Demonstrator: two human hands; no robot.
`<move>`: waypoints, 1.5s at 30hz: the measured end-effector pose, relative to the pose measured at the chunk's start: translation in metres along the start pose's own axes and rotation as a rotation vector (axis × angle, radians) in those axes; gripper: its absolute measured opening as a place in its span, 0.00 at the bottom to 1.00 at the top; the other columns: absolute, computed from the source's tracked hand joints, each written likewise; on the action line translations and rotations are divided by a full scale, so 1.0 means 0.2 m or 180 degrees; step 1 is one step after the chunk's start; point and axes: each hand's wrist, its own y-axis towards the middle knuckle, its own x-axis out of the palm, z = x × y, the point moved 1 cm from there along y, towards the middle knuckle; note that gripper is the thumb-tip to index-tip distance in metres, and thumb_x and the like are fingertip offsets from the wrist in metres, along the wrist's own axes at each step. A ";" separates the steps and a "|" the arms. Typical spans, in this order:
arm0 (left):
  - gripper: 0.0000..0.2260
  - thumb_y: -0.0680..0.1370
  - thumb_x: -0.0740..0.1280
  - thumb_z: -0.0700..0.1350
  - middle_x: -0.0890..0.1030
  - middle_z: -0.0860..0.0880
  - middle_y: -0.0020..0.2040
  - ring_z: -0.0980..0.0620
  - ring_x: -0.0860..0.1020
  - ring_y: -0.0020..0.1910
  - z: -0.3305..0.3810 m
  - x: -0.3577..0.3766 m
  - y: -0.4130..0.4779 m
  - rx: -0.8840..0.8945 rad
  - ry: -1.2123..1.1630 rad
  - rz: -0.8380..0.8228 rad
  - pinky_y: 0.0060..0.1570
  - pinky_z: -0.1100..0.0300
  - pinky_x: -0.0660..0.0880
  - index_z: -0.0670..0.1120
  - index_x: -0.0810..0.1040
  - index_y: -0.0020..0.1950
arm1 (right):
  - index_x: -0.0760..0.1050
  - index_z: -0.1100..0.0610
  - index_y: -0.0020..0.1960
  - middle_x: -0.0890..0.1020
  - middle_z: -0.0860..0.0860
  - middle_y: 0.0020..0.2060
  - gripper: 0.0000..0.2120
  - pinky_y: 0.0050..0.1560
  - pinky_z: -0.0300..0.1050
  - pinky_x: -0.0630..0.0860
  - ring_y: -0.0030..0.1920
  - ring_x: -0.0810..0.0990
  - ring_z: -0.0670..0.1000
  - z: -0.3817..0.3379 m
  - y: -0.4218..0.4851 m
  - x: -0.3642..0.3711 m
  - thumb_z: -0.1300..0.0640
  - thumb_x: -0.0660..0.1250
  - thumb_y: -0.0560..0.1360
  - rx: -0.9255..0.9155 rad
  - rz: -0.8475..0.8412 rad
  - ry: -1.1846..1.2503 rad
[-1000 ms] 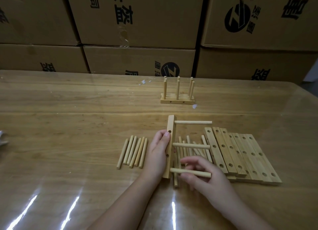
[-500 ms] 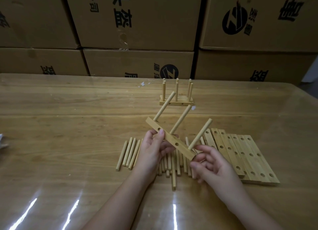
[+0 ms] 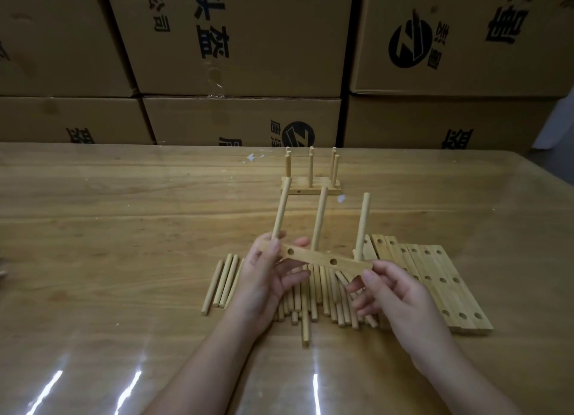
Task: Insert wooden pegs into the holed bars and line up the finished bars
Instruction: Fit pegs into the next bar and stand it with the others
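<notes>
You are holding the pegged bar (image 3: 313,259) in the air above the loose pegs (image 3: 225,281), your left hand (image 3: 264,278) gripping its left end and your right hand (image 3: 394,293) pinching its right end. Carry it level with the pegs upright, aiming to set it parallel, just in front of the finished bars (image 3: 310,191).

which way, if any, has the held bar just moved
Yes: the held bar turned from pointing at the finished bar to crosswise, over the loose pegs.

Pale matt wood bar (image 3: 316,261) w/ pegs (image 3: 320,219); glossy table (image 3: 124,228); cardboard boxes (image 3: 242,35).
</notes>
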 end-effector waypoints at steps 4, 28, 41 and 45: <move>0.20 0.73 0.66 0.55 0.83 0.43 0.54 0.48 0.84 0.48 0.01 -0.01 -0.01 -0.0105 -0.0220 0.0071 0.30 0.61 0.80 0.47 0.74 0.61 | 0.75 0.57 0.52 0.84 0.52 0.38 0.07 0.33 0.36 0.77 0.34 0.82 0.49 0.01 0.00 0.00 0.60 0.62 0.76 0.0147 -0.0054 0.0048; 0.11 0.74 0.66 0.51 0.75 0.51 0.30 0.57 0.79 0.32 -0.02 -0.06 0.03 0.0039 0.0129 0.0506 0.21 0.66 0.73 0.44 0.75 0.47 | 0.76 0.59 0.50 0.84 0.54 0.38 0.06 0.33 0.38 0.78 0.34 0.82 0.51 0.03 -0.01 0.03 0.61 0.61 0.76 0.0127 -0.0162 0.0000; 0.14 0.73 0.67 0.53 0.74 0.50 0.29 0.55 0.79 0.32 -0.01 -0.05 0.02 0.0086 0.0098 0.0542 0.20 0.65 0.69 0.44 0.76 0.50 | 0.76 0.62 0.49 0.84 0.54 0.37 0.06 0.33 0.38 0.78 0.34 0.82 0.50 0.02 -0.01 0.02 0.63 0.62 0.76 0.0229 -0.0247 -0.0020; 0.21 0.71 0.67 0.57 0.72 0.52 0.27 0.57 0.77 0.28 0.00 -0.03 0.02 0.0109 0.0067 0.0674 0.17 0.66 0.66 0.44 0.77 0.56 | 0.76 0.62 0.49 0.83 0.55 0.36 0.05 0.34 0.39 0.78 0.34 0.82 0.51 0.02 -0.01 0.03 0.64 0.63 0.76 0.0211 -0.0358 -0.0108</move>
